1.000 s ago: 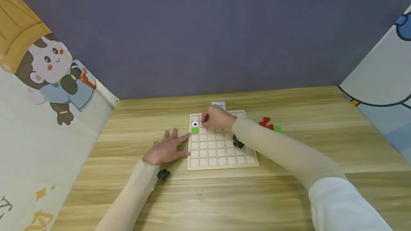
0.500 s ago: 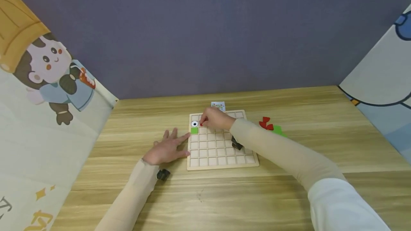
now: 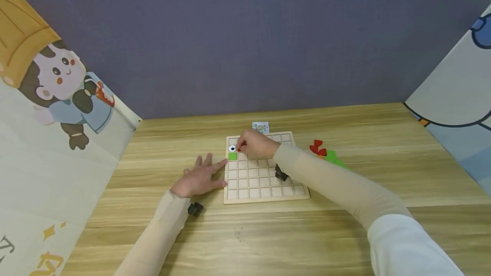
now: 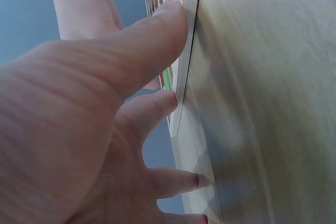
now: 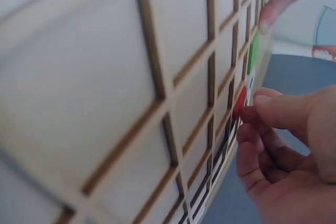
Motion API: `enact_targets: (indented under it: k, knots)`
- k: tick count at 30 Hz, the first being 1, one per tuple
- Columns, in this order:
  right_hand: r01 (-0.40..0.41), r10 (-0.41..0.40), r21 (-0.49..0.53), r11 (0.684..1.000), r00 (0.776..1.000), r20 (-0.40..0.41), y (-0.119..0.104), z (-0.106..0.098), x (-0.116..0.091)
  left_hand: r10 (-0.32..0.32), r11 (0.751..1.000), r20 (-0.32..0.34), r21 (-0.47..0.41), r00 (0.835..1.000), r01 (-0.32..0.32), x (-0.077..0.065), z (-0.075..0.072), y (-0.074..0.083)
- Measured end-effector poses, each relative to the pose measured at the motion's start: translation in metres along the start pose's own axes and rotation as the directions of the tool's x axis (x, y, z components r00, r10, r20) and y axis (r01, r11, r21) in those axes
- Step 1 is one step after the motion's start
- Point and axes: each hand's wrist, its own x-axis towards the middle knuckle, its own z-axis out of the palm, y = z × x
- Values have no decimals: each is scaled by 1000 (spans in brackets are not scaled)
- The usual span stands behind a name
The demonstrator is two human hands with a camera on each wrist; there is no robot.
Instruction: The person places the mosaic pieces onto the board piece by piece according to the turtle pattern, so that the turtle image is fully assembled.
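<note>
In the middle of the head view, the right hand (image 3: 256,143) reaches over the upper left part of a gridded wooden board (image 3: 266,200), its thumb and fingertips pinching a small red piece (image 5: 239,102). The right wrist view, at right of centre, shows that red piece at a cell of the grid, partly covered by the fingers; whether it lies fully flat there cannot be told. Just left of it in the head view, in the leftmost column, sits a white disc (image 3: 232,148) with a dark dot in its centre, and directly below that a green square (image 3: 232,156) fills the next cell. At lower left of centre, the left hand (image 3: 197,180) grasps nothing: its fingers are spread, thumb and index fingertip touching the board's left edge, while in the left wrist view other fingers reach down to the table (image 3: 238,233) at the bottom. Right of the board, loose red pieces (image 3: 314,149) lie close together, with green pieces (image 3: 330,156) just below and to the right of them and a bit of orange between, partly hidden by the right sleeve (image 3: 333,182). A small printed card (image 3: 261,127) lies just above the board's top edge, near the centre of the frame.
</note>
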Motion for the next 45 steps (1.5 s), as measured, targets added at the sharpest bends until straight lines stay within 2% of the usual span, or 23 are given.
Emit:
enact_targets:
  k: [4, 11, 16, 19, 25, 32, 35, 39, 45]
  knots:
    - [-58, 58, 11, 998, 998, -1, 2, -5, -2, -2, 1000, -1, -10, 1000, 2, 0, 1, 0]
    - [-51, 49, 40, 998, 998, 46, 7, -12, -8, 0, 1000, -7, -15, 1000, 0, -2, 1, 1]
    - [-69, 67, 87, 994, 998, 20, 13, -33, -22, -5, 1000, -3, -12, 1000, 5, -2, 2, 0]
    - [-92, 92, 102, 991, 996, -1, 25, -47, -33, -2, 1000, -1, -12, 1000, 2, -2, 3, -1]
    - [-149, 154, 101, 984, 987, -44, 58, -72, -63, 2, 1000, -4, -15, 1000, -2, -3, 3, -3]
    - [-278, 281, 64, 959, 958, -57, 89, -88, -107, 9, 1000, -3, -10, 1000, -9, -5, 2, -3]
    - [-286, 288, 39, 957, 956, -58, 98, -91, -125, 11, 1000, -5, 1, 1000, -11, -4, 1, -3]
    - [-255, 256, 19, 967, 966, -46, 108, -94, -145, 14, 1000, -8, 12, 1000, -14, -3, 0, -3]
    - [-225, 223, -29, 974, 973, -66, 110, -99, -177, 20, 1000, 8, 12, 1000, -20, -2, -1, 0]
